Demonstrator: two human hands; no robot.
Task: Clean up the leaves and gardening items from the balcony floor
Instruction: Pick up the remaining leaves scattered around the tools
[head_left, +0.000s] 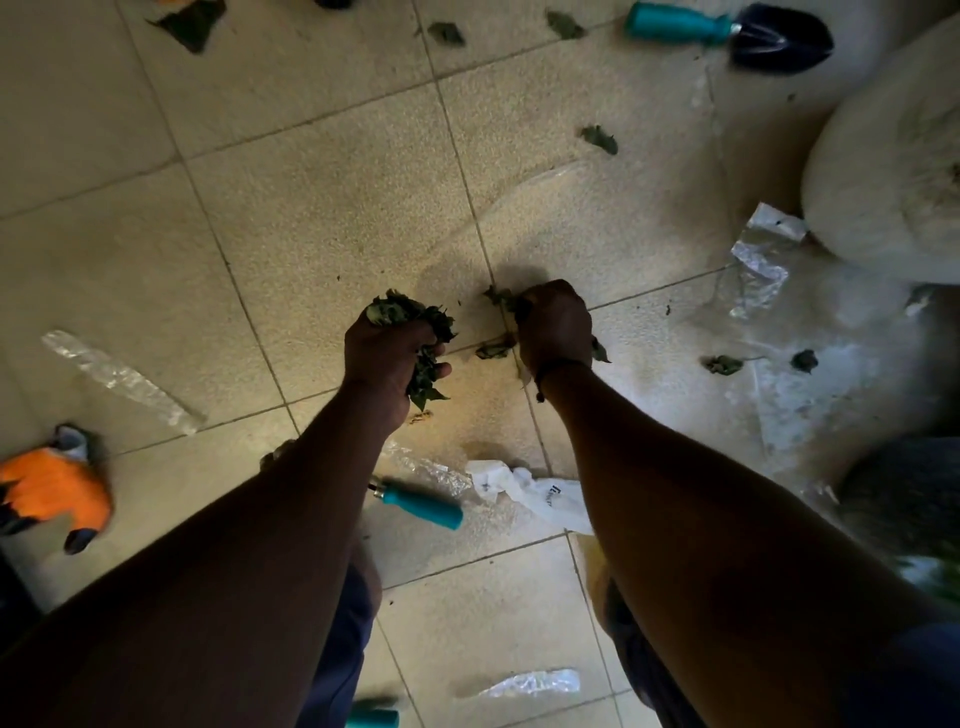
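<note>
My left hand (387, 358) grips a bunch of dry green leaves (402, 312) just above the tiled floor. My right hand (553, 327) curls down on more leaves (501, 299) lying on the tile joint. Loose leaves lie to the right (722, 365), further back (600, 139) and at the far left (189, 23). A teal-handled trowel (727, 34) lies at the back right. A second teal-handled tool (421, 504) lies under my arms. An orange glove (52, 491) lies at the left edge.
A large white sack (883, 171) stands at the right. Clear plastic scraps lie at the left (119, 382), right (761, 260) and near my feet (530, 683). A crumpled white bag (545, 496) lies between my arms. Another teal handle (371, 717) shows at the bottom.
</note>
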